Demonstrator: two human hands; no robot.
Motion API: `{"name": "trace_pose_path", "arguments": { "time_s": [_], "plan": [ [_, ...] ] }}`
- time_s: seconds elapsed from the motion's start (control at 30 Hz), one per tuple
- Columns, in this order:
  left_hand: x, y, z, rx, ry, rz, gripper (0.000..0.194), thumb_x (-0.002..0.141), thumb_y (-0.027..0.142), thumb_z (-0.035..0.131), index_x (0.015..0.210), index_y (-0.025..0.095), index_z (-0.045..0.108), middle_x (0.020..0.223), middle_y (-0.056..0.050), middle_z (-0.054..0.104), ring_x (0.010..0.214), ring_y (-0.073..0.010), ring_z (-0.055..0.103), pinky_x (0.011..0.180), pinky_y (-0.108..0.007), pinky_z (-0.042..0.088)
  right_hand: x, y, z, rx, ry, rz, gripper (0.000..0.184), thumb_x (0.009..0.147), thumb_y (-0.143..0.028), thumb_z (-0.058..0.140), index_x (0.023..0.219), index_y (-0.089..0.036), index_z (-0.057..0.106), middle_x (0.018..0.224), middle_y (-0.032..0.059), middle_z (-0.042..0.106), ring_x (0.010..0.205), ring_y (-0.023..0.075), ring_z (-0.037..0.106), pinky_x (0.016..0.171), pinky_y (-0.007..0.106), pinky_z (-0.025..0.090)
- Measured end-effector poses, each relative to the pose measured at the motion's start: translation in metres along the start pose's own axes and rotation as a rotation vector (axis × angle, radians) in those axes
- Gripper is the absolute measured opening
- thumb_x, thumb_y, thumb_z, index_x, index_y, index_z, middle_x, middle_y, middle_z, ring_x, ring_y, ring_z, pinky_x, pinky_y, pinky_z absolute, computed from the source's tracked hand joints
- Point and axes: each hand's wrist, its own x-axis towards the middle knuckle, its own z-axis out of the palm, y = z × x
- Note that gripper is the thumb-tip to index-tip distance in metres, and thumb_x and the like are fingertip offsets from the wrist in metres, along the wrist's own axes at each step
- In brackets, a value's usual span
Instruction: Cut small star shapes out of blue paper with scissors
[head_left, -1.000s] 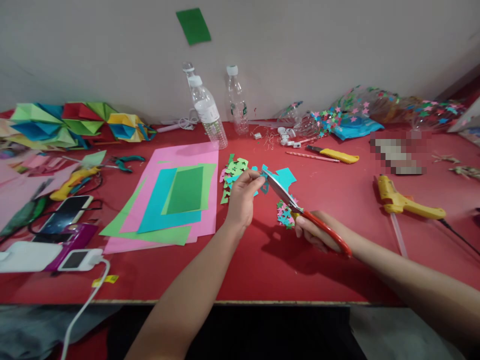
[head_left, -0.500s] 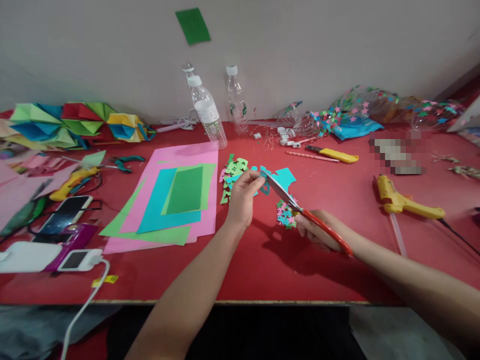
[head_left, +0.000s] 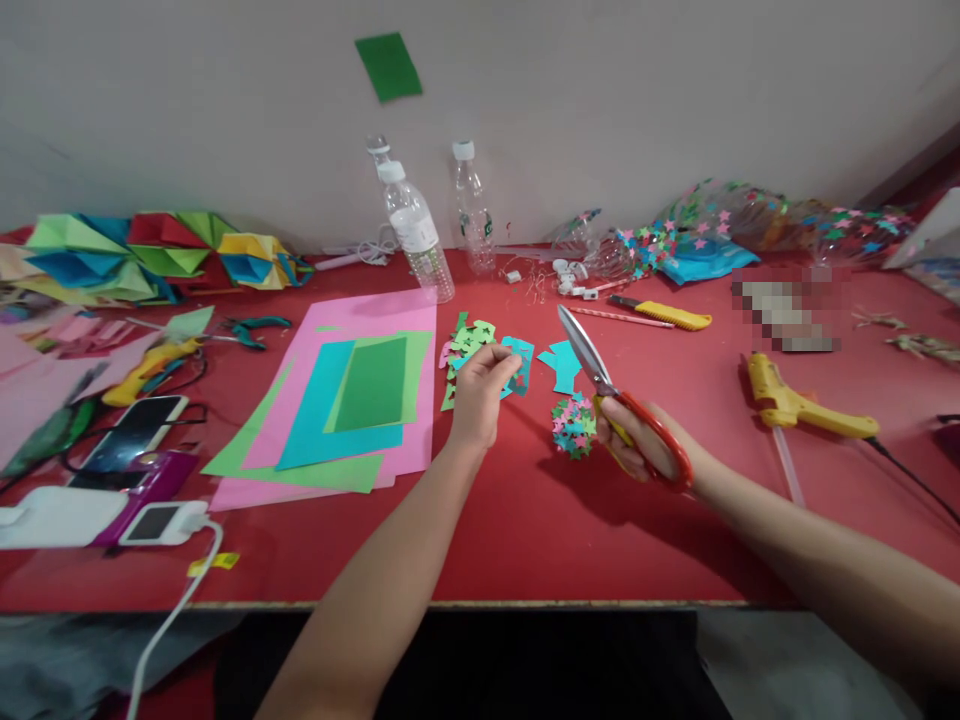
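Between thumb and fingertips, my left hand [head_left: 478,396] pinches a small blue paper piece [head_left: 522,368] with cut-outs in it. My right hand [head_left: 637,438] grips scissors [head_left: 583,348] with red and yellow handles, their blades together and pointing up and left, apart from the paper. Below the blades lies a small pile of pink, green and blue paper stars [head_left: 574,428]. A blue paper scrap [head_left: 562,366] rests between the two hands. Behind my left hand are green paper scraps [head_left: 471,340] with star-shaped holes.
Coloured paper sheets [head_left: 367,385] are stacked at left on the red table [head_left: 517,540]. Plastic bottles [head_left: 472,215] stand by the wall. A yellow cutter knife [head_left: 673,314] and a yellow glue gun [head_left: 814,410] lie at right. Phones, cables and folded paper shapes [head_left: 82,250] fill the left side.
The scissors have moved right, away from the blue paper, and now point more upward. My left hand has shifted slightly left with the paper.
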Motion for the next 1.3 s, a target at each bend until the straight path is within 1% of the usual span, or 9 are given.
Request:
{"name": "trace_pose_path", "arguments": {
  "time_s": [0.13,0.3,0.37,0.67,0.77,0.9,1.03,1.1,1.3],
  "plan": [
    [0.001,0.002,-0.002,0.241,-0.099,0.075,0.010,0.075,0.023,0.063,0.069,0.019,0.056,0.067,0.003,0.052,0.066,-0.0115,0.049,0.067,-0.026,0.041,0.005,0.001,-0.003,0.059,0.060,-0.060,0.049,0.087,-0.066,0.048,0.073,-0.019,0.053,0.038,-0.0099,0.036,0.026,0.0074,0.034,0.031,0.021,0.031],
    [-0.010,0.004,0.005,0.650,-0.443,0.328,0.018,0.083,0.020,0.056,0.066,0.019,0.055,0.074,-0.001,0.058,0.076,-0.0151,0.053,0.077,-0.031,0.042,0.006,-0.002,-0.003,0.035,0.131,-0.075,0.048,0.086,-0.064,0.052,0.069,-0.019,0.053,0.035,-0.0085,0.038,0.026,0.0082,0.035,0.031,0.022,0.033],
    [-0.013,0.001,0.008,0.708,-0.490,0.376,0.020,0.087,0.021,0.053,0.066,0.019,0.054,0.074,-0.002,0.058,0.075,-0.0154,0.053,0.076,-0.030,0.043,0.006,-0.004,-0.003,0.019,0.158,-0.067,0.048,0.085,-0.063,0.053,0.066,-0.019,0.052,0.035,-0.0081,0.038,0.026,0.0084,0.036,0.031,0.022,0.033],
    [0.010,-0.008,-0.012,0.952,-0.151,0.327,0.017,0.086,0.019,0.053,0.070,0.020,0.057,0.077,-0.003,0.059,0.080,-0.0185,0.058,0.081,-0.033,0.046,0.008,-0.008,-0.005,0.038,0.237,-0.096,0.048,0.083,-0.062,0.055,0.063,-0.019,0.053,0.033,-0.0073,0.038,0.027,0.0080,0.036,0.032,0.021,0.031],
    [0.017,-0.008,-0.023,1.088,-0.064,0.261,0.015,0.079,0.009,0.056,0.084,0.021,0.063,0.086,-0.005,0.062,0.085,-0.0217,0.060,0.087,-0.040,0.047,0.009,-0.008,-0.006,0.041,0.241,-0.097,0.046,0.082,-0.060,0.055,0.063,-0.019,0.052,0.033,-0.0074,0.038,0.027,0.0080,0.037,0.032,0.021,0.030],
    [0.016,-0.012,-0.025,1.217,0.102,0.414,0.009,0.075,0.014,0.066,0.081,0.021,0.066,0.117,-0.013,0.056,0.116,-0.0327,0.051,0.103,-0.054,0.037,0.012,-0.007,-0.007,0.052,0.242,-0.079,0.046,0.080,-0.060,0.057,0.061,-0.019,0.052,0.032,-0.0072,0.038,0.026,0.0085,0.038,0.032,0.021,0.031],
    [0.010,-0.019,-0.011,1.093,-0.261,0.404,0.012,0.084,0.018,0.056,0.089,0.020,0.066,0.101,-0.009,0.064,0.103,-0.0247,0.060,0.097,-0.045,0.046,0.014,-0.005,-0.007,0.087,0.243,-0.071,0.046,0.077,-0.061,0.060,0.060,-0.019,0.051,0.032,-0.0075,0.038,0.026,0.0083,0.038,0.031,0.021,0.030],
    [0.008,-0.021,-0.002,1.063,-0.448,0.357,0.021,0.088,0.018,0.051,0.103,0.019,0.066,0.111,-0.009,0.068,0.109,-0.0238,0.061,0.100,-0.044,0.045,0.016,-0.004,-0.007,0.104,0.250,-0.083,0.046,0.077,-0.060,0.060,0.060,-0.019,0.051,0.032,-0.0074,0.039,0.026,0.0079,0.037,0.031,0.020,0.030],
    [0.017,-0.023,0.014,1.167,-0.718,0.317,0.041,0.089,0.020,0.052,0.130,0.018,0.057,0.140,-0.014,0.056,0.135,-0.0276,0.047,0.113,-0.049,0.033,0.019,0.000,-0.009,0.139,0.234,-0.082,0.045,0.077,-0.061,0.059,0.060,-0.019,0.051,0.032,-0.0079,0.039,0.025,0.0081,0.037,0.030,0.020,0.031]
  ]
}}
